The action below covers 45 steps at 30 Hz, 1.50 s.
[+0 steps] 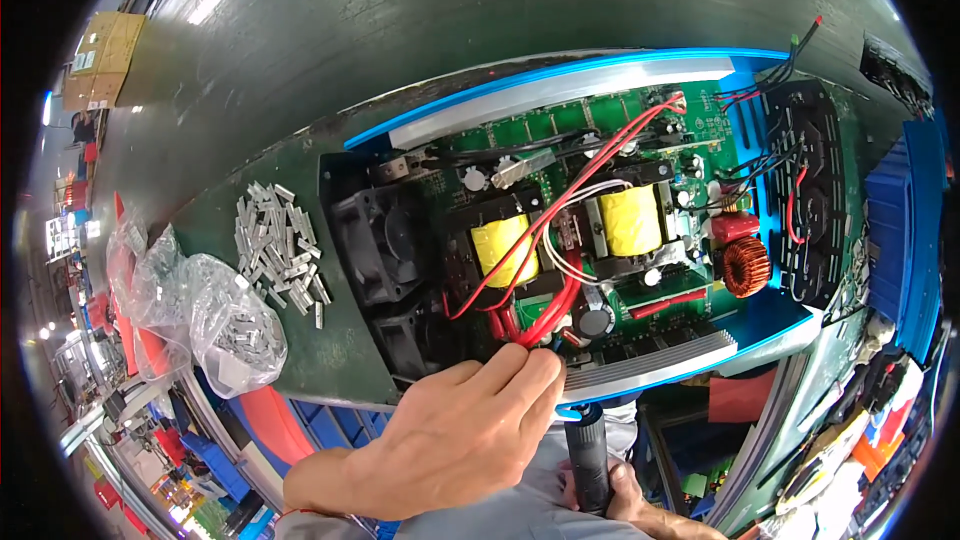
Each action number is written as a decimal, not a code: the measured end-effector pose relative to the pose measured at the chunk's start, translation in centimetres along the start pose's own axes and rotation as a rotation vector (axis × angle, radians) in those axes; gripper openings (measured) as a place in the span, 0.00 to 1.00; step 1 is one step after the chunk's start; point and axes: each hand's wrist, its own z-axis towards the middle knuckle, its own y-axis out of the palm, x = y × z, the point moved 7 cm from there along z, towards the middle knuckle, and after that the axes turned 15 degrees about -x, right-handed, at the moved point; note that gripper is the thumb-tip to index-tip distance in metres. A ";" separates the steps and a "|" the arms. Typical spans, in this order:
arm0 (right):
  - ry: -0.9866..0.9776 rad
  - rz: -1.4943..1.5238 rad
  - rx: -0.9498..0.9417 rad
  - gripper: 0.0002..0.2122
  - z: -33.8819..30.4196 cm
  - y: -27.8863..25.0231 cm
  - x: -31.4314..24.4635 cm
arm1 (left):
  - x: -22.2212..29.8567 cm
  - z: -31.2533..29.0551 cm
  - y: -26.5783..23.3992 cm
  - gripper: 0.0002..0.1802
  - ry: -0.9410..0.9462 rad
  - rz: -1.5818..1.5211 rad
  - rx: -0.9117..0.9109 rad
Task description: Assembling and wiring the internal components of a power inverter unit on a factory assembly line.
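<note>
A blue-sided metal case (800,335) lies across the bench in front of me, its green circuit board (715,145) exposed. My left hand (470,430) reaches over the near edge, its fingers closed on a bundle of thick red wires (552,315); the fingertips are partly hidden. Below that edge my right hand (628,495) grips a black cylindrical power screwdriver (588,460), standing upright with its top at the case wall. Its bit cannot be made out. Two yellow-wrapped transformers (632,221) sit mid-board, thin red wires crossing over them. Black fans (385,245) fill the left end.
Loose small metal bars (275,245) lie in a pile on the green bench (335,345), left of the case. Beside them a clear plastic bag (235,330) holds more. A black end panel (805,200) is wired at the right end. Blue bins (900,230) stand farther right.
</note>
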 end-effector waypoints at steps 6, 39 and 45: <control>-0.134 0.563 -0.403 0.46 1.0 0.9 1.4 | 0.6 0.0 -0.6 0.25 -0.037 0.019 0.094; -0.802 -0.063 0.673 0.32 -5.2 -6.6 -4.9 | -8.3 -15.1 5.4 0.15 -0.518 -0.039 0.963; -0.811 -0.085 0.785 0.33 -4.4 -7.8 0.8 | -15.9 -22.9 5.8 0.16 -1.171 -0.167 0.821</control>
